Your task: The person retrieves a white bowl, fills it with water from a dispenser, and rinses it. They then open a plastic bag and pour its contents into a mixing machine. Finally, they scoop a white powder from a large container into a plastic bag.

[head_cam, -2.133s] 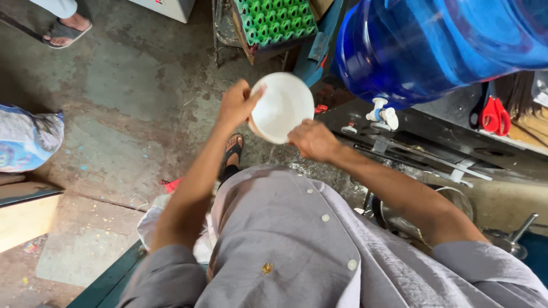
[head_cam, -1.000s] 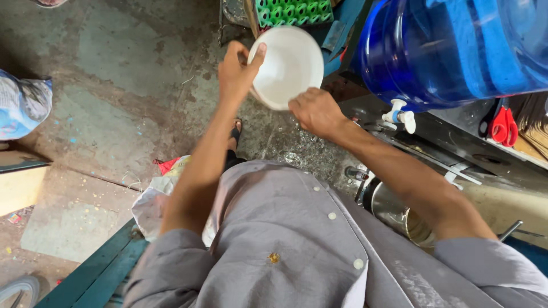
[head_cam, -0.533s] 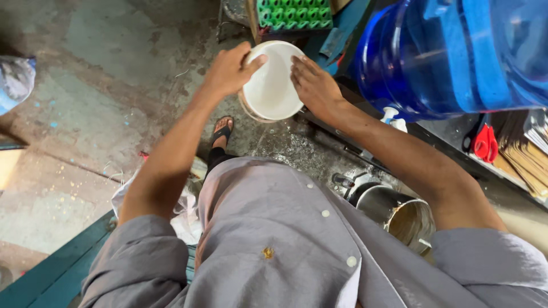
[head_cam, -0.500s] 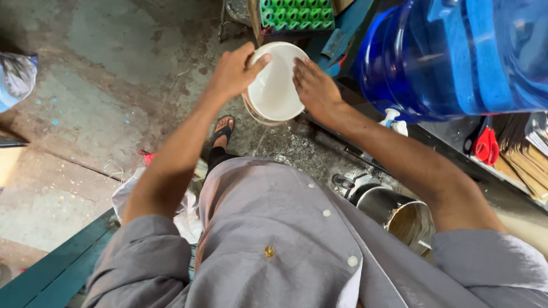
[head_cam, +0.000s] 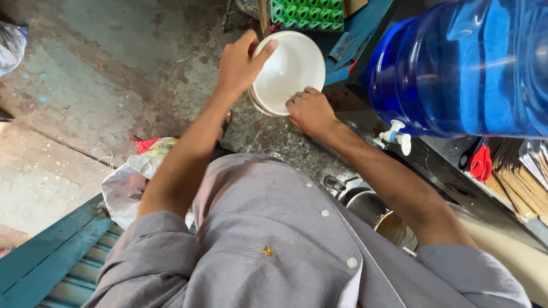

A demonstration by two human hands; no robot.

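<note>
We hold a round white plastic bowl (head_cam: 288, 71) out in front of us at chest height, tilted so its open face turns up toward the head camera, above the wet concrete floor (head_cam: 114, 85). Our left hand (head_cam: 240, 63) clasps the bowl's left rim, thumb hooked over the top edge and fingers wrapped behind. Our right hand (head_cam: 311, 111) grips the lower rim, fingers curled together with the tips bent over the edge onto the inner wall. Both hands are closed on the bowl.

The inside looks wet and mostly clean, with a faint sheen near the middle; we judge the washing to be well along, with the rim and the outside perhaps left to do, though the outer face is hidden from us. No water runs at this moment.

Just to the right stands a large translucent blue water jug (head_cam: 468, 63) with a small white tap (head_cam: 397, 136) at its base, near our right forearm. Below it sits a round metal pot (head_cam: 371, 208). Beyond the bowl lies a green plastic crate (head_cam: 308, 12). By our left elbow a crumpled white plastic bag (head_cam: 128, 185) rests on the floor.
</note>
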